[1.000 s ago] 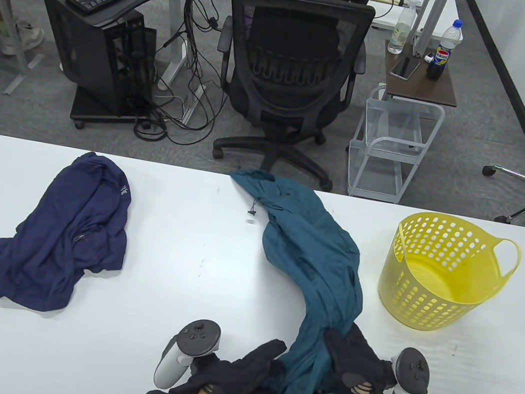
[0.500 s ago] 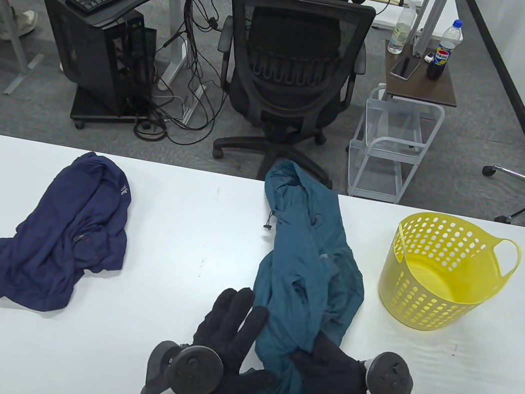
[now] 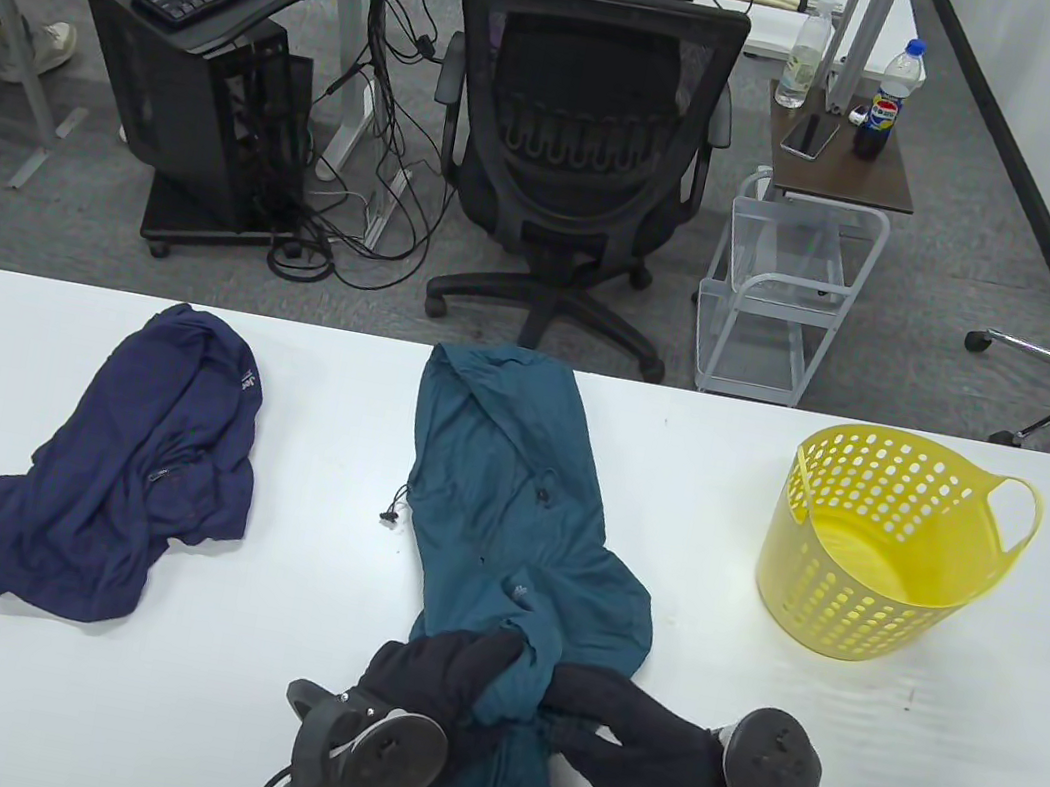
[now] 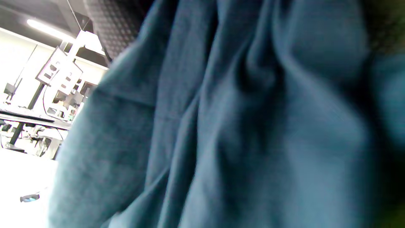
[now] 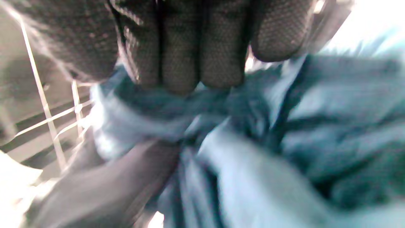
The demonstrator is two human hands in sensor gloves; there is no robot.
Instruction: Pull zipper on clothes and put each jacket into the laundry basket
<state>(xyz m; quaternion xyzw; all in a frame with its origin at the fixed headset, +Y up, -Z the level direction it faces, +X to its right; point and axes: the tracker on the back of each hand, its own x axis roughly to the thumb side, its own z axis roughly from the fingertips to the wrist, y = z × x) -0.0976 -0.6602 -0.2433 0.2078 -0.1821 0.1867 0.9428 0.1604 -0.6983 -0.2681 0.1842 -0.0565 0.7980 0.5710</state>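
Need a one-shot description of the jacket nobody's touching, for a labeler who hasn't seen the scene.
On the white table, look to the left end, opposite the yellow laundry basket. The navy jacket lies there crumpled and alone. Unlike the teal jacket in the middle, it is darker and no hand is on it.

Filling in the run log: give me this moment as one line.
left hand: grips teal jacket | right hand: grips teal jacket | navy jacket: on table, untouched | yellow basket: empty

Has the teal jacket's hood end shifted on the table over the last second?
Yes. The teal jacket swung leftward, away from the yellow basket and toward the navy jacket, which stayed put.
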